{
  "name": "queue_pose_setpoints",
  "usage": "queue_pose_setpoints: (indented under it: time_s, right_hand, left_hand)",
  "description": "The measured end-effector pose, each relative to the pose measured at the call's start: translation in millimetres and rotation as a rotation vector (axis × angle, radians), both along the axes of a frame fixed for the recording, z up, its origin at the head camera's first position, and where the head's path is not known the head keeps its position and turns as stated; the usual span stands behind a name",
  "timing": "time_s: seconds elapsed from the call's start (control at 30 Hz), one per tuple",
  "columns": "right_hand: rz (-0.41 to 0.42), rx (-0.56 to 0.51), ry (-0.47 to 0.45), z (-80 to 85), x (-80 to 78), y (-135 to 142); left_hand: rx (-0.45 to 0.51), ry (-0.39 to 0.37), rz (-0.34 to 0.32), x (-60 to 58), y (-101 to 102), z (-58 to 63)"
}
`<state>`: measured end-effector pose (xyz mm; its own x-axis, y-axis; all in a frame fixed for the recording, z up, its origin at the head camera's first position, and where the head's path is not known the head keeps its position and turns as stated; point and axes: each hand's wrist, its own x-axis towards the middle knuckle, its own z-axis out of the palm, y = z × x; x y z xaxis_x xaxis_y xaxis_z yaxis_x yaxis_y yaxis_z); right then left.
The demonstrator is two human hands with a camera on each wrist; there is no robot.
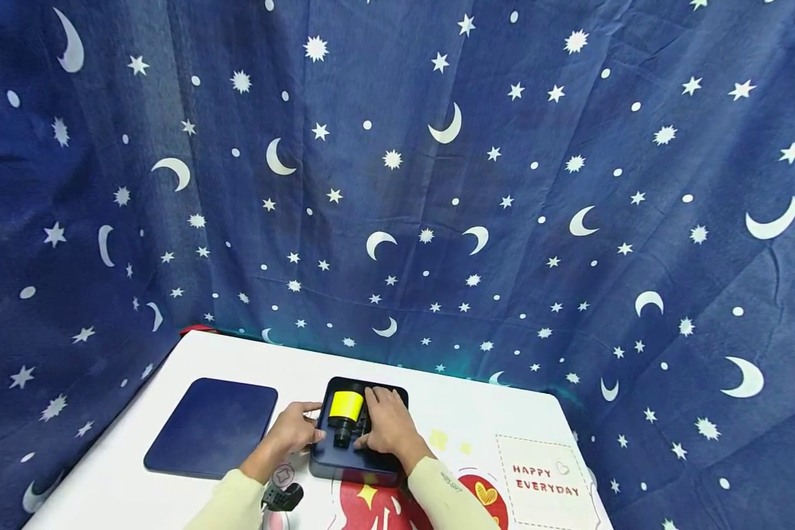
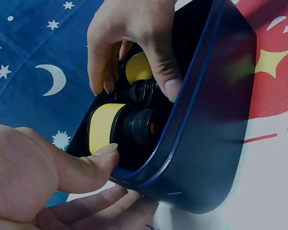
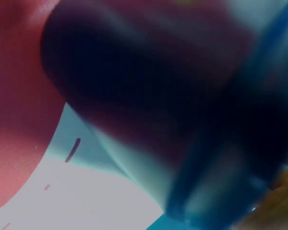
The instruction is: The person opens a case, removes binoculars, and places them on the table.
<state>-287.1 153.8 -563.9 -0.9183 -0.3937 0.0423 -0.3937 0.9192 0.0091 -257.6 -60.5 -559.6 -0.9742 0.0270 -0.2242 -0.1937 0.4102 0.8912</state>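
Yellow-and-black binoculars (image 1: 347, 405) lie inside a dark blue tin box (image 1: 354, 472). My left hand (image 1: 294, 428) holds the box's left wall, with the thumb over the rim and the other fingers along the outside, as the left wrist view shows. From above, my right hand (image 1: 391, 422) grips the binoculars' right barrel, its fingers curled over the far side and its thumb near the eyepiece end. In the left wrist view the yellow band (image 2: 105, 128) of the other barrel shows beside my left thumb. Blurred box wall (image 3: 125, 81) fills much of the right wrist view.
A dark blue lid (image 1: 215, 427) lies flat on the white tablecloth (image 1: 291, 361), left of the box. The cloth has red prints and a "HAPPY EVERYDAY" panel (image 1: 546, 482) at the right. Behind the table hangs a blue star-and-moon curtain (image 1: 424, 184).
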Motion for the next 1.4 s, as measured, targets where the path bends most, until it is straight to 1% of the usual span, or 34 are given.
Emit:
queue_pose_setpoints:
  time_s: [0.13, 0.3, 0.47, 0.6, 0.8, 0.97, 1.13, 1.27, 1.33, 1.4]
  right_hand:
    - [-0.008, 0.017, -0.032, -2.2, -5.4, 0.2]
    - [-0.005, 0.064, -0.024, -4.6, -9.9, 0.5]
    - [-0.001, 0.070, -0.033, -4.3, -13.0, -0.1]
    - [0.012, 0.061, -0.021, -2.5, -13.8, 0.3]
    - [0.027, 0.064, 0.007, 1.2, -12.0, 2.8]
    - [0.048, 0.043, 0.041, 9.5, -12.5, 4.4]
    - [0.080, 0.030, 0.059, 22.7, -13.7, 4.2]
    - [0.110, 0.036, 0.091, 33.7, -14.0, 2.9]
    - [0.117, 0.036, 0.090, 37.8, -12.0, 2.9]
    - [0.120, 0.038, 0.078, 41.6, -8.5, 3.8]
  left_hand:
    - [0.025, -0.016, 0.000, 0.5, -0.1, -1.1]
    - [0.051, -0.027, 0.004, 0.8, 0.0, -2.5]
    - [0.066, -0.030, 0.011, 1.6, -1.4, -2.4]
    - [0.077, -0.040, 0.019, 2.4, -1.5, -1.7]
    - [0.085, -0.043, 0.012, 2.0, 0.5, -1.2]
    - [0.085, -0.034, 0.020, 1.0, -0.1, -1.3]
    - [0.106, -0.051, 0.012, -0.7, -1.7, 1.3]
    - [0.090, -0.033, 0.000, -1.5, -2.8, 1.9]
    - [0.070, -0.020, -0.007, -0.5, -2.7, 0.5]
    - [0.065, -0.025, -0.006, 1.4, -2.2, -1.2]
